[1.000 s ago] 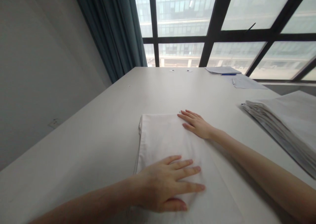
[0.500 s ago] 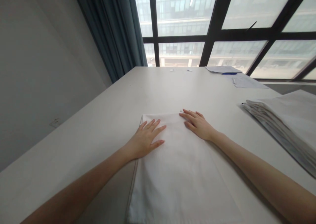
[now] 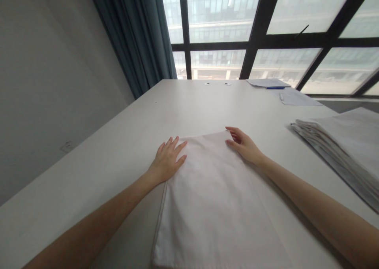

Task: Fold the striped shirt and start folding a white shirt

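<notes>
A folded white cloth [image 3: 213,205] lies lengthwise in front of me, its near end running to the bottom of the view. My left hand [image 3: 168,158] rests flat with spread fingers on its far left corner. At the far right corner, my right hand [image 3: 241,143] has its fingers curled round the cloth's edge, thumb on the near side. That corner looks slightly raised, and the far edge slants up toward it. Soft creases run across the cloth near its left side.
A stack of folded white cloths [image 3: 343,142] lies at the right on the white table [image 3: 118,162]. Papers [image 3: 299,98] and a blue pen [image 3: 275,88] lie at the far right. Beyond are windows and a blue curtain [image 3: 139,36]; a wall runs along the left.
My left hand has slid left to the cloth's corner. My right hand has gone from lying flat to curling round the far right corner, which has lifted a little.
</notes>
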The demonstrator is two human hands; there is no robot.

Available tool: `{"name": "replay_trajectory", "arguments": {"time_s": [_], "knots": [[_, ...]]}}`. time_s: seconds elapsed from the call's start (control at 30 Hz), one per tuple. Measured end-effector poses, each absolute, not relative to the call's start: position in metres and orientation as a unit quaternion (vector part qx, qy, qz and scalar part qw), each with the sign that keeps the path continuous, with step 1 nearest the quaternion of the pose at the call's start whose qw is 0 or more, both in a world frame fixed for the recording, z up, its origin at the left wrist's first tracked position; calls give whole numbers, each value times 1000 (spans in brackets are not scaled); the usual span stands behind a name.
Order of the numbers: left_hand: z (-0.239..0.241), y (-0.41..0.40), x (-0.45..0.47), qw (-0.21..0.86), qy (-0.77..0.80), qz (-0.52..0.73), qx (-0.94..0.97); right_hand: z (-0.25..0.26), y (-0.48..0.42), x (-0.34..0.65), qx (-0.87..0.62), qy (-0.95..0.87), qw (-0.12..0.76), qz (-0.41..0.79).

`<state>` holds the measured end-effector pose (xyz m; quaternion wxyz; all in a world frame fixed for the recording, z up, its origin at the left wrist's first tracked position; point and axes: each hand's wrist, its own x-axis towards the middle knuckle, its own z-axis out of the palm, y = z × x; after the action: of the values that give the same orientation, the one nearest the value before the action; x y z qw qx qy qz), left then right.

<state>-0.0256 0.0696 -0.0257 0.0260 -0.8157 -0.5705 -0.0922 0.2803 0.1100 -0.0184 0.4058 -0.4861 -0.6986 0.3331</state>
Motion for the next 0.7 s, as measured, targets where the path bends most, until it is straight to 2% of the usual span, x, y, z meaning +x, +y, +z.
{"name": "replay_trajectory", "arguments": {"time_s": [0.17,0.27,0.37,0.57,0.7], "knots": [[-27,71,-27,6,-561,-130,-818,-10,107,275,-481,-553,477,486],[-30,72,-29,-16,-551,-165,-818,-5,104,272,-465,-459,446,611],[-34,76,-32,-60,-543,-243,-801,2,99,271,-404,-466,434,657],[-31,83,-30,-274,-522,-505,-631,12,92,272,-324,-466,474,673],[-16,79,-24,-460,-451,-559,-522,13,90,275,-303,-465,475,683]]}}
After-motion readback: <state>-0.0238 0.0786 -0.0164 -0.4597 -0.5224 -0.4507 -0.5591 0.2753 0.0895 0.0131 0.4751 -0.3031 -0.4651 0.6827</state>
